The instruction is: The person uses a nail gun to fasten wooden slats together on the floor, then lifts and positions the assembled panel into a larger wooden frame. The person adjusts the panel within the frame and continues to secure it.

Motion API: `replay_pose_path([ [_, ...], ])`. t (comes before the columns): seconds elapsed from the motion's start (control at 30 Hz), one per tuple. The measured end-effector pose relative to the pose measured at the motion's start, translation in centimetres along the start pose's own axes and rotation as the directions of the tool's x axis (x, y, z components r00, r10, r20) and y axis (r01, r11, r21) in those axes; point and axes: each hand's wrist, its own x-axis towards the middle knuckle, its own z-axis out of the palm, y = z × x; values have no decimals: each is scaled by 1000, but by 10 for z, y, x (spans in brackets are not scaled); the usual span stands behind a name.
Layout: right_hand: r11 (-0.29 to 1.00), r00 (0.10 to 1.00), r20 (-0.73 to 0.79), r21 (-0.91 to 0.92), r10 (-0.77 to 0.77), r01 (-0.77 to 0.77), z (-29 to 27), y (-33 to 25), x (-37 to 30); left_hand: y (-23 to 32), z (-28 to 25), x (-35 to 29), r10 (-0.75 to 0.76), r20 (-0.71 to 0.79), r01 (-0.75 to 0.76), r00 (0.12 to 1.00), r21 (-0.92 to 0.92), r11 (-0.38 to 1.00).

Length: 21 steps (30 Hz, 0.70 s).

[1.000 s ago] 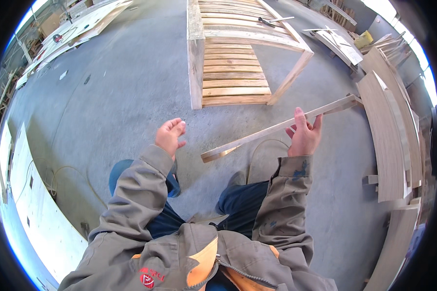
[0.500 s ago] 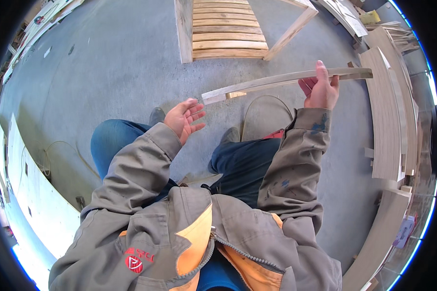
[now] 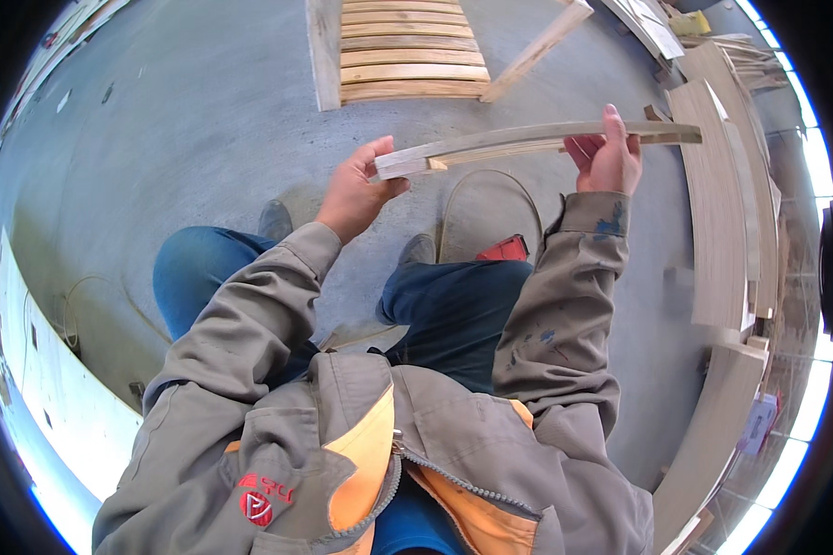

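A long, pale wooden rail (image 3: 500, 141), with a slimmer strip along its near side, is held up across the view above the floor. My right hand (image 3: 611, 165) grips it near its right end, thumb upright over the top edge and fingers underneath. At the squared left end, my left hand (image 3: 354, 190) curls its fingers and thumb around the wood; part of that contact is hidden. Beyond the rail stands a slatted wooden furniture frame (image 3: 412, 69) with posts at its sides.
A red tool-like object (image 3: 506, 250) lies by my right knee, beside a thin looping hose (image 3: 449, 199). Stacked boards (image 3: 713, 213) line the right side. At the left, a long white board (image 3: 55, 388) runs along the grey concrete floor (image 3: 204, 129).
My left hand has moved up and closed around the rail's left end, where before it was apart with fingers spread. The right hand keeps its grip; the view has shifted slightly.
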Motion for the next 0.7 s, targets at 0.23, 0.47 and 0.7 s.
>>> replay_pose_path([
  [0.23,1000,999,-35,24,-12,13,6,-3,2,4,4,5,172,8,-170,985,237,956],
  [0.47,988,989,-127,139,79,-61,19,10,30,62,-9,52,213,75,-226,974,326,918],
  [0.7,956,967,-168,256,191,-145,55,45,84,94,-34,142,280,115,-295,953,567,769],
])
